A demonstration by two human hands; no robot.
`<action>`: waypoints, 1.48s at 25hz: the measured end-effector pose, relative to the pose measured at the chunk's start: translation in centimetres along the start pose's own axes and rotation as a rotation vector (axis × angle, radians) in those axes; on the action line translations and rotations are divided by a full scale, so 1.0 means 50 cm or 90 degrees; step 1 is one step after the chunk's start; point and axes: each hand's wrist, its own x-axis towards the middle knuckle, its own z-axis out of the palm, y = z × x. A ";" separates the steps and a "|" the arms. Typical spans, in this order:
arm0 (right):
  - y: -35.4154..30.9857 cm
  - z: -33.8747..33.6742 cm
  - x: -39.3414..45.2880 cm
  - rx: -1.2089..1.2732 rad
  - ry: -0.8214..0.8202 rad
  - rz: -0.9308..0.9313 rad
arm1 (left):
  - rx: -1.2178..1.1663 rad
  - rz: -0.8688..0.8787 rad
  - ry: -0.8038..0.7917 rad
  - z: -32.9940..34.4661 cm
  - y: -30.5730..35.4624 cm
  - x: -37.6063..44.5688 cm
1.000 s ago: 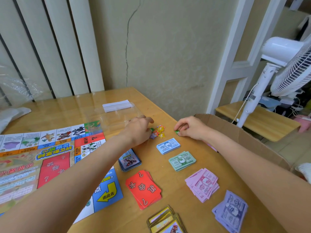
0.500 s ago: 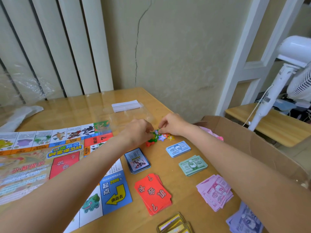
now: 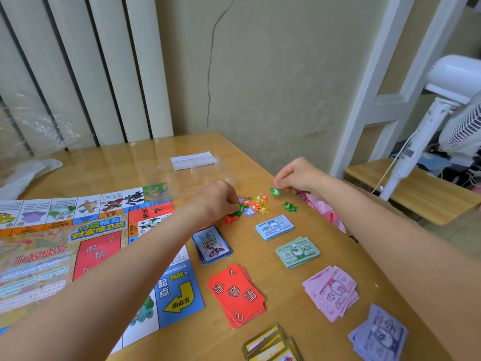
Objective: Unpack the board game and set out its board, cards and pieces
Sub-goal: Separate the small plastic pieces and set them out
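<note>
Glossy green star between fingers

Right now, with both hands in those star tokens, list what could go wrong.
1. The right hand pinches a green star near the table edge; if dropped, it could fall off the edge.
2. The left hand digs in the star pile; a sweep may scatter tokens onto the blue money stack.

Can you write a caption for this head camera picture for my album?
Right hand lifts a green star while left hand sorts the star pile.
</note>
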 end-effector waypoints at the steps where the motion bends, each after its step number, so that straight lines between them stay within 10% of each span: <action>1: 0.012 -0.006 -0.004 -0.023 -0.004 0.006 | 0.002 0.003 0.005 0.000 0.002 0.000; 16: 0.024 0.065 0.023 -0.334 -0.071 -0.149 | 0.106 0.100 -0.019 0.009 0.009 -0.003; 37: 0.012 0.052 0.062 0.045 0.041 -0.030 | 0.135 0.143 -0.085 0.018 0.012 0.010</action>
